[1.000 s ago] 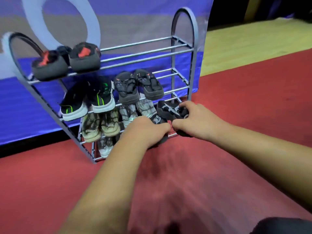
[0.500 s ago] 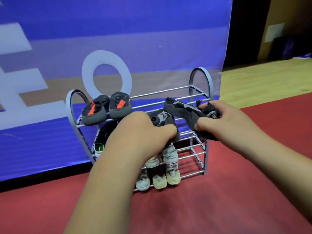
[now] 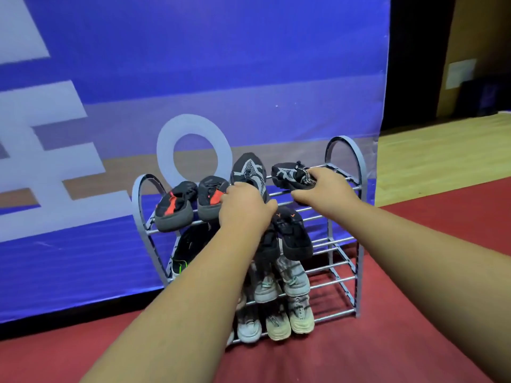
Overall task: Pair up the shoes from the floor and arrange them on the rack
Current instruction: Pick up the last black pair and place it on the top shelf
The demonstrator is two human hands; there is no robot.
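Black-and-grey knit marks the pair being placed on the top tier of the grey metal rack (image 3: 360,172). One shoe (image 3: 249,168) is gripped at its heel end by the left hand (image 3: 244,210), fingers curled round it. It is held tilted, toe raised above the rails, just right of the black-and-red pair (image 3: 190,201) seated there. Its mate (image 3: 290,175) is pinched at the collar by the right hand (image 3: 325,189) and appears to lie across the top rails, toe turned leftward. The placing step is judged nearly done. Next, the tilted shoe would need to be lowered flat and the mate turned to match, so that both are set side by side before the grips are released.
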